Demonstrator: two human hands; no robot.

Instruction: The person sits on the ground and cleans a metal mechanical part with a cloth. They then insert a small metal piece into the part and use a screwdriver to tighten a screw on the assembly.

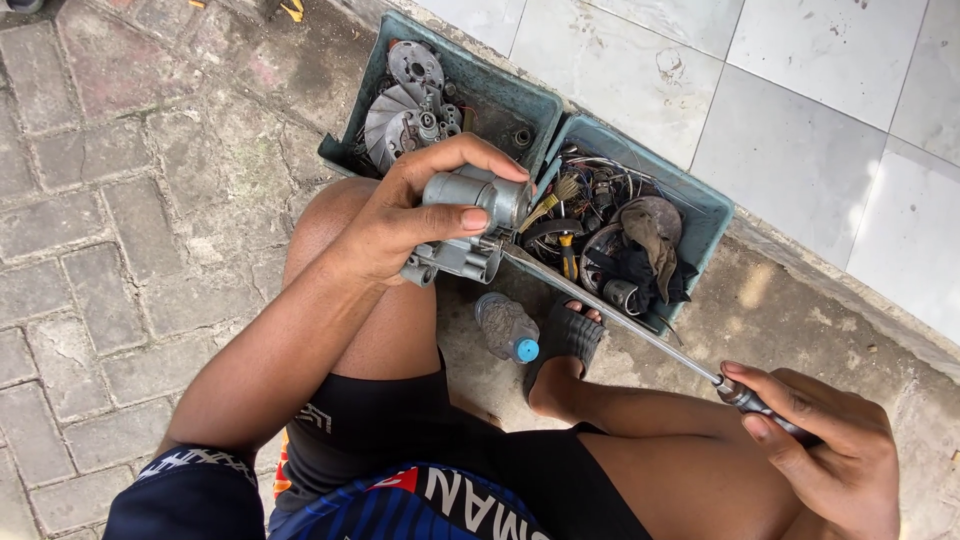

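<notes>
Gripping a grey metal motor [468, 225], the left hand [400, 225] is wrapping its fingers over the round top of the part and pressing its thumb along the side, holding it up above the bent left knee. Right hand [835, 450] is clenching the dark handle of a long screwdriver [640, 330], low at the right edge of the view, well apart from the other hand; the shaft is slanting up and to the left, and its tip is meeting the lower side of the motor just under the thumb. Behind the motor, two teal plastic bins are sitting side by side on the ground, against the edge of a pale tiled floor. The right bin [700, 200], just beyond the screwdriver shaft, is holding a tangle of wires, dark round parts, a brown rag [655, 235] and a small brush [555, 200] with a yellow handle. The left bin [500, 95] is holding shiny finned metal discs [400, 115] and other small round parts. Below the motor, a clear plastic bottle [505, 325] with a blue cap is lying on the concrete, just beside a foot in a black sandal [570, 335].
</notes>
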